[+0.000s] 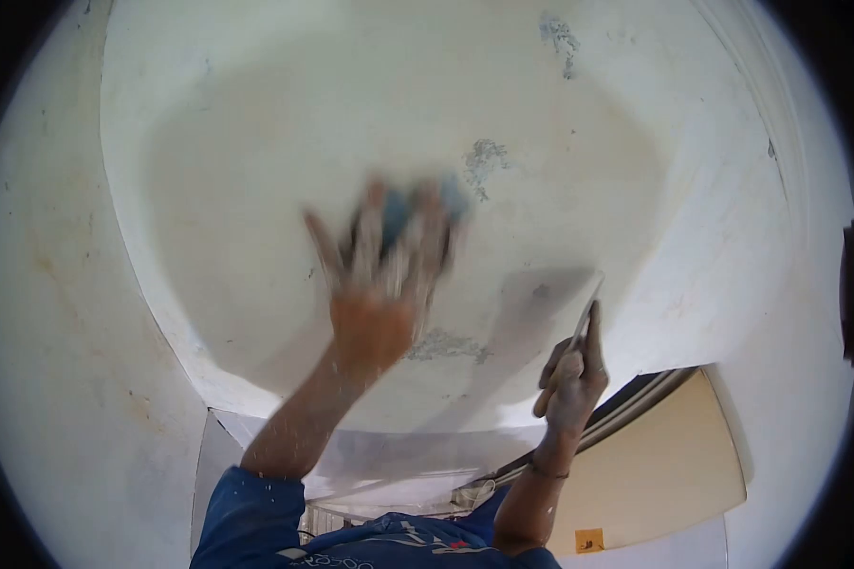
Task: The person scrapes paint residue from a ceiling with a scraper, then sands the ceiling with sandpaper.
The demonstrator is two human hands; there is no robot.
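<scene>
My left hand (380, 275), dusted white, presses against a pale plastered surface (285, 171) with its fingers spread. Beneath those fingers is a blue-grey sheet (396, 220) that looks like sandpaper; it shows between and past the fingertips, smeared by motion. White specks fall around my left forearm. Lower on the right, my right hand (574, 379) is closed around a putty knife (590, 296). Its thin blade points upward and is seen nearly edge-on, and part of the handle shows below the fingers. The knife casts a shadow on the surface.
Rough grey patches (485, 166) mark the plaster, one more near the top and another by my left wrist. Side walls (47, 284) rise left and right. At lower right is a cream curved panel (655, 455) with a dark gap along its edge and an orange sticker (589, 541).
</scene>
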